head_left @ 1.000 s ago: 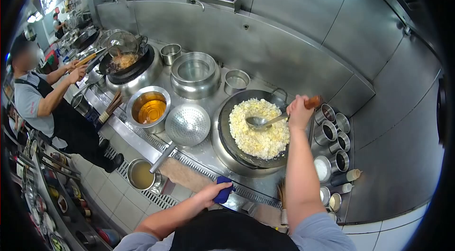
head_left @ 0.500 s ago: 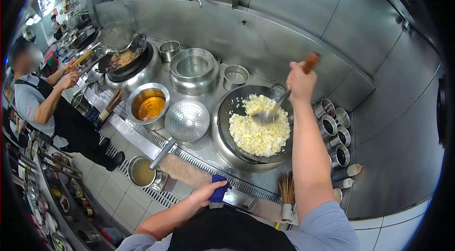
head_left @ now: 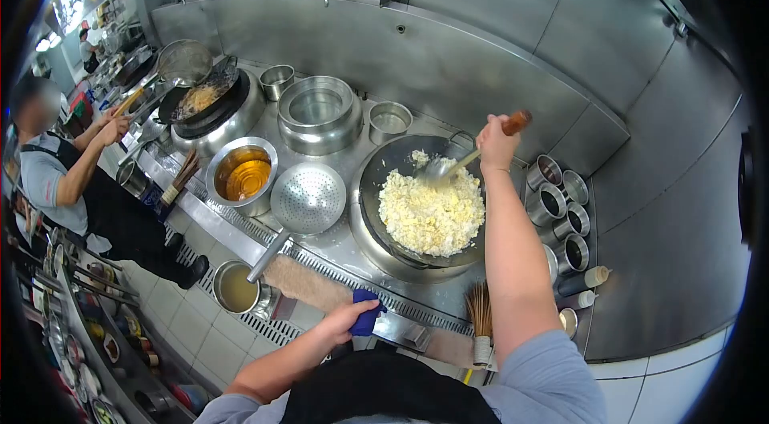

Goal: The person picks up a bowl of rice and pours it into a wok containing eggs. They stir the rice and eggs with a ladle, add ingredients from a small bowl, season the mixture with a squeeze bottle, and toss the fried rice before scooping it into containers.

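A black wok (head_left: 384,176) full of pale yellow fried rice (head_left: 431,212) sits on the burner in front of me. My right hand (head_left: 497,144) grips the wooden handle of a metal ladle (head_left: 442,168), whose bowl rests at the far edge of the rice. My left hand (head_left: 346,320) is closed on a blue cloth (head_left: 366,313) at the counter's front edge, below and left of the wok.
Left of the wok lie a perforated strainer ladle (head_left: 308,198), a bowl of oil (head_left: 243,174) and a steel pot (head_left: 319,112). Seasoning cups (head_left: 553,204) stand at the right. A bamboo brush (head_left: 481,320) stands near my right arm. Another cook (head_left: 56,176) works a wok (head_left: 200,100) at far left.
My right hand swept the ladle from the rice's middle to the wok's far rim, lowering the handle. The rice shifted. My left hand stayed on the blue cloth.
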Demonstrator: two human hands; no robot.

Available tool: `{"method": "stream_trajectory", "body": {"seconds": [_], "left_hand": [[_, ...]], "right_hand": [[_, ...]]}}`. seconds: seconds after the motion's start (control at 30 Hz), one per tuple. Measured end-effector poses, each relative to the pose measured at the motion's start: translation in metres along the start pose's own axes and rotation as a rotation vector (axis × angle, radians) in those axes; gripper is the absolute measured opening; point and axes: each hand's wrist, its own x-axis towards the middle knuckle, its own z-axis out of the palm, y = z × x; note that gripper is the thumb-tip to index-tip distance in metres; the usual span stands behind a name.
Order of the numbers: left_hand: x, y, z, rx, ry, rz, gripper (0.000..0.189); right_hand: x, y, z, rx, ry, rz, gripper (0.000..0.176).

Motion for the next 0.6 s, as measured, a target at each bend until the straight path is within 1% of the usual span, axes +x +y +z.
{"method": "stream_trajectory", "body": {"seconds": [0.03, 0.1, 0.13, 0.17, 0.23, 0.3, 0.33, 0.37, 0.43, 0.5, 0.53, 0.57, 0.6], "left_hand": [[-0.002, 0.001, 0.003, -0.009, -0.005, 0.011, 0.033], [-0.002, -0.001, 0.000, -0.014, -0.004, 0.006, 0.033], [-0.001, 0.000, -0.001, -0.018, -0.006, 0.009, 0.033], [0.000, 0.000, -0.002, -0.020, -0.003, 0.007, 0.033], [0.000, -0.002, -0.003, -0.042, 0.019, 0.010, 0.032], [0.009, -0.005, -0.006, -0.059, 0.011, 0.004, 0.032], [0.013, -0.004, -0.005, -0.067, -0.003, 0.001, 0.032], [0.016, -0.002, 0.000, -0.059, -0.014, -0.003, 0.032], [0.020, 0.006, 0.010, -0.138, 0.014, 0.003, 0.032], [0.031, 0.021, 0.018, -0.171, -0.045, 0.011, 0.033], [0.032, 0.022, 0.017, -0.213, -0.081, 0.009, 0.034], [0.032, 0.022, 0.016, -0.249, -0.117, 0.005, 0.037], [0.039, 0.024, 0.015, -0.211, -0.170, 0.050, 0.046]], "right_hand": [[0.004, -0.007, 0.002, 0.001, 0.002, 0.001, 0.020], [0.014, -0.040, 0.006, 0.002, -0.280, 0.273, 0.022], [0.014, -0.062, 0.009, 0.037, -0.345, 0.277, 0.024], [0.002, -0.089, 0.013, 0.012, -0.427, 0.243, 0.033], [-0.044, -0.122, 0.002, 0.102, -0.451, 0.175, 0.032], [-0.077, -0.068, -0.001, 0.013, -0.238, 0.287, 0.031], [-0.079, -0.045, -0.003, 0.048, -0.226, 0.255, 0.030], [-0.062, -0.038, -0.007, 0.026, -0.312, 0.274, 0.030], [-0.034, -0.065, -0.003, 0.051, -0.374, 0.291, 0.026], [-0.042, -0.122, -0.006, 0.043, -0.466, 0.198, 0.030], [-0.053, -0.144, -0.017, 0.089, -0.505, 0.164, 0.031], [-0.069, -0.157, -0.031, 0.068, -0.496, 0.138, 0.028], [-0.077, -0.126, -0.042, -0.020, -0.307, 0.103, 0.027]]}}
